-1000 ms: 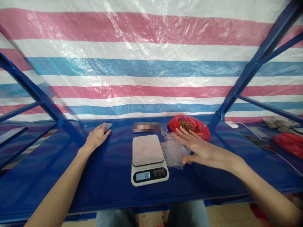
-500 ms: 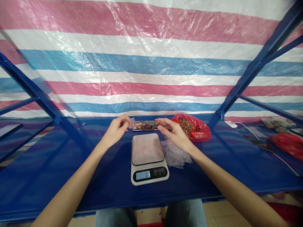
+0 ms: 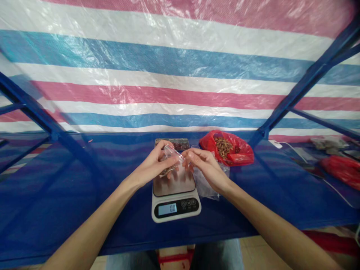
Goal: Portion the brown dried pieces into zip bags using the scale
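My left hand [image 3: 157, 164] is closed around a small clear zip bag [image 3: 170, 153] with something brownish low inside it. At the bag's top right corner, the fingers of my right hand [image 3: 203, 164] pinch the edge. Both hands are above the steel plate of a white kitchen scale [image 3: 176, 210], whose display reads 0.0. Several flat clear plastic bags [image 3: 208, 185] lie under and beside my right wrist. A flat, dark, shiny thing like a phone [image 3: 181, 143] lies behind my fingers, partly covered by them.
An open red plastic bag [image 3: 243, 152] of small brown dried pieces [image 3: 223, 146] stands at the back right. Blue frame bars [image 3: 295, 90] slant up on both sides of the blue tabletop [image 3: 120, 221]. A white plug with a cable [image 3: 276, 144] and another red bag [image 3: 341, 170] lie farther right.
Both hands have come back from the phone-like thing to above the scale. My left hand has brought the zip bag along, and my right hand has closed on its edge. The view has shifted slightly.
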Demonstrator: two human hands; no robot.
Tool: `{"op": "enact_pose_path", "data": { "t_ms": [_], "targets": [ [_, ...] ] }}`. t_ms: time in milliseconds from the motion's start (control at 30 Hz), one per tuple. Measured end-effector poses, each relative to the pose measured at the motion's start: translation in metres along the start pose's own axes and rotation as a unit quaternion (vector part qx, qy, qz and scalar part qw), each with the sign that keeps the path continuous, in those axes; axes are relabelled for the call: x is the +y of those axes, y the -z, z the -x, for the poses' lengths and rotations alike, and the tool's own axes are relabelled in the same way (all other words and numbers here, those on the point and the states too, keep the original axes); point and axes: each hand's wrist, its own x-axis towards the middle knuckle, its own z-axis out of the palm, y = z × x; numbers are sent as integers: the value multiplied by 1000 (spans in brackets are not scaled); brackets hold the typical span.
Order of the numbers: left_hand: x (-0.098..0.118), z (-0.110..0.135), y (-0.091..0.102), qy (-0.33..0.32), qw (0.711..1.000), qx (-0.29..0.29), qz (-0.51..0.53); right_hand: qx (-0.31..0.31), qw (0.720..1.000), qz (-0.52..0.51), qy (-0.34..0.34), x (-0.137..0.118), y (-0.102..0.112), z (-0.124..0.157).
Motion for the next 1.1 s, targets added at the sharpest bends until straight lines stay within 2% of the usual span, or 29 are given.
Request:
{"op": "enact_pose_path", "data": {
  "t_ms": [133, 300, 400, 567, 700, 800, 900, 967, 1100],
  "targets": [
    [0, 1, -1, 7, 999, -35, -17, 8, 1000, 17, 2, 0, -3, 1],
    [-3, -8, 15, -55, 995, 83, 15, 66, 998, -12, -12, 4, 1, 1],
    [-2, -9, 16, -64, 993, 103, 10, 70, 997, -28, -29, 5, 1, 0],
    [-3, -6, 4, -70, 993, 95, -17, 43, 997, -43, -46, 8, 4, -1],
    [-8, -9, 4, -105, 983, 140, -48, 3, 996, -56, -65, 12, 10, -4],
    [-12, -11, 5, -171, 956, 203, -125, 4, 995, -71, -65, 13, 10, -4],
    [-10, -8, 1, -253, 897, 255, -258, 21, 996, -75, -48, 8, 9, -4],
    [-5, -3, -6, -274, 883, 239, -296, 27, 997, -66, -33, 3, 7, -3],
    [6, 3, -22, -214, 936, 115, -254, 13, 999, -31, 12, -3, 2, -3]
  ]
}}
